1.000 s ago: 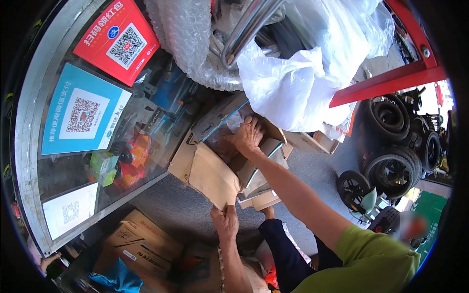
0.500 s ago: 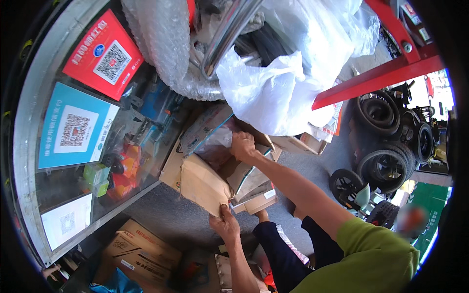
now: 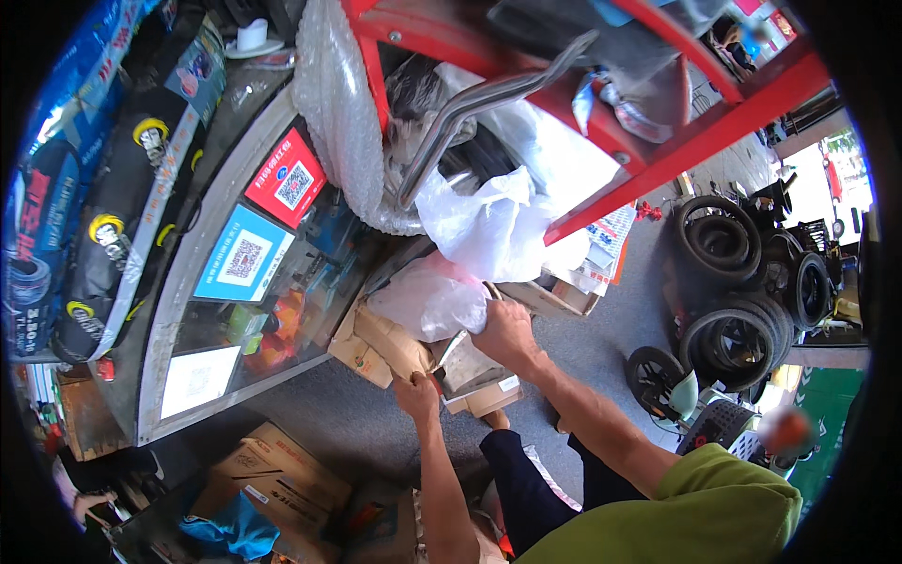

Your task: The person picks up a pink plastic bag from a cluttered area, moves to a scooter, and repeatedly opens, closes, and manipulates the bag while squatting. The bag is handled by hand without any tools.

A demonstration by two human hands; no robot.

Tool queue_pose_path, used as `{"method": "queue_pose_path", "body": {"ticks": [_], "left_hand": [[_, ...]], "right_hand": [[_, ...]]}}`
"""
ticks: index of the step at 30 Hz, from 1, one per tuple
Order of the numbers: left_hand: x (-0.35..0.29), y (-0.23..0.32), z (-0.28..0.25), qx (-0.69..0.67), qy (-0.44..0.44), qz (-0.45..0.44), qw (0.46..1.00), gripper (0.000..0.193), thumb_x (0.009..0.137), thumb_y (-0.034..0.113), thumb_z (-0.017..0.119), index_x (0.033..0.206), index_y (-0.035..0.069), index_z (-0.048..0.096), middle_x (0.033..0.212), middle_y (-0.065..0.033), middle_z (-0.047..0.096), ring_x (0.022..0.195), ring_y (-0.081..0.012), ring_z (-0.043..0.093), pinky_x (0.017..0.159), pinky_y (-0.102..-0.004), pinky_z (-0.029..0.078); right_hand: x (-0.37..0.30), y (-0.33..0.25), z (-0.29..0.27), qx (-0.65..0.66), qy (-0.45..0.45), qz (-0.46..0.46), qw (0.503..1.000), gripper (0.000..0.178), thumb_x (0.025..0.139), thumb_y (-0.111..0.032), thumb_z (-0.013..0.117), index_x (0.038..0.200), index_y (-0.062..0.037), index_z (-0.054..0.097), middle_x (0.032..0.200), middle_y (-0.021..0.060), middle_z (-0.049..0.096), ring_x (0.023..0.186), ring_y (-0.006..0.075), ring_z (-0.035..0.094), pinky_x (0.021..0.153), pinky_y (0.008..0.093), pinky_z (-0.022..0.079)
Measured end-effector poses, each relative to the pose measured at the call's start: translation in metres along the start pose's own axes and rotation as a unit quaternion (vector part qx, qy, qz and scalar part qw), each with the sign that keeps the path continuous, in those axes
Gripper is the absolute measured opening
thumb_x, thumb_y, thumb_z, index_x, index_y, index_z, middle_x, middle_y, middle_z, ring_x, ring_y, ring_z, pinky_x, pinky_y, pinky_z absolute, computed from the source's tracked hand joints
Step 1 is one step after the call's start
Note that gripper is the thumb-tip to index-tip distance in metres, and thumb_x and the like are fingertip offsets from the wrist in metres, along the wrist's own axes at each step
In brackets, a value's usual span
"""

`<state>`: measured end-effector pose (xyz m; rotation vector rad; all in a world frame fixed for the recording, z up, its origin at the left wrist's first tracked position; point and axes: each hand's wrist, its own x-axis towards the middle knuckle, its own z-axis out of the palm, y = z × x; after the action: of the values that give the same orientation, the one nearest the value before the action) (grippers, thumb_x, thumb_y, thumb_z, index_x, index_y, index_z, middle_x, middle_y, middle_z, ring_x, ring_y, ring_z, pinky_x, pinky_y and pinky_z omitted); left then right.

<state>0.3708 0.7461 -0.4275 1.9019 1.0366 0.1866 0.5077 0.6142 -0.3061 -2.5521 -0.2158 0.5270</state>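
Clear crumpled plastic bag (image 3: pixel 430 297) is held mid-frame over a brown cardboard box (image 3: pixel 360 359), its long axis extending leftward from the nearer right hand (image 3: pixel 508 336), whose grip is closed on its edge; the box's tan flap (image 3: pixel 393 345) is pinched by the left hand (image 3: pixel 416 396).

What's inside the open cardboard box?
A translucent plastic bag, held by the right hand, covers most of the opening of the cardboard box; the left hand grips a box flap. Whatever lies beneath the bag is hidden, and the bag's contents can't be made out.
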Motion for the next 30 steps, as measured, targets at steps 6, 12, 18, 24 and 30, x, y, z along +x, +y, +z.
{"method": "queue_pose_path", "body": {"ticks": [6,12,18,24,30], "left_hand": [[0.029,-0.021,-0.003,-0.088,-0.056,0.025,0.994,0.051,0.083,0.011,0.056,0.131,-0.004,0.047,0.117,-0.0244,0.061,0.096,-0.0378,0.064,0.082,-0.0445,0.051],[0.064,-0.040,-0.027,-0.173,-0.122,0.012,0.977,0.047,0.087,0.023,0.062,0.127,0.002,0.049,0.114,-0.0174,0.060,0.091,-0.0293,0.062,0.078,-0.0449,0.052],[0.007,0.020,-0.038,-0.224,-0.102,-0.186,0.951,0.031,0.091,0.030,0.061,0.113,0.009,0.053,0.103,-0.0106,0.060,0.081,-0.0201,0.059,0.072,-0.0405,0.053],[-0.095,0.003,-0.029,-0.264,-0.334,-0.352,0.834,0.035,0.091,0.036,0.063,0.113,0.011,0.052,0.094,-0.0066,0.062,0.081,-0.0191,0.063,0.064,-0.0337,0.053],[-0.215,0.000,-0.009,-0.234,-0.276,-0.348,0.865,0.050,0.092,0.034,0.062,0.127,0.003,0.046,0.123,-0.0192,0.056,0.105,-0.0314,0.061,0.083,-0.0447,0.055]], "right_hand": [[-0.088,0.007,-0.052,0.050,0.086,-0.121,0.988,0.032,0.067,-0.016,0.072,0.093,-0.0016,0.059,0.078,0.0201,0.063,0.076,0.0387,0.064,0.068,0.0452,0.050],[-0.174,0.028,-0.078,0.065,0.066,-0.205,0.974,0.036,0.062,-0.004,0.066,0.094,0.0008,0.051,0.074,0.0145,0.056,0.071,0.0362,0.058,0.064,0.0435,0.048],[-0.243,0.070,-0.082,0.075,0.038,-0.057,0.995,0.030,0.066,-0.011,0.068,0.093,-0.0022,0.058,0.076,0.0182,0.062,0.075,0.0394,0.062,0.065,0.0461,0.050],[-0.296,0.127,-0.092,0.190,0.063,0.255,0.946,0.034,0.070,-0.026,0.073,0.081,0.0056,0.066,0.077,0.0280,0.065,0.078,0.0438,0.065,0.073,0.0463,0.053],[-0.359,0.224,-0.118,0.313,0.144,0.309,0.886,0.038,0.068,-0.016,0.069,0.103,-0.0014,0.066,0.089,0.0164,0.071,0.085,0.0286,0.070,0.077,0.0379,0.055]]}}
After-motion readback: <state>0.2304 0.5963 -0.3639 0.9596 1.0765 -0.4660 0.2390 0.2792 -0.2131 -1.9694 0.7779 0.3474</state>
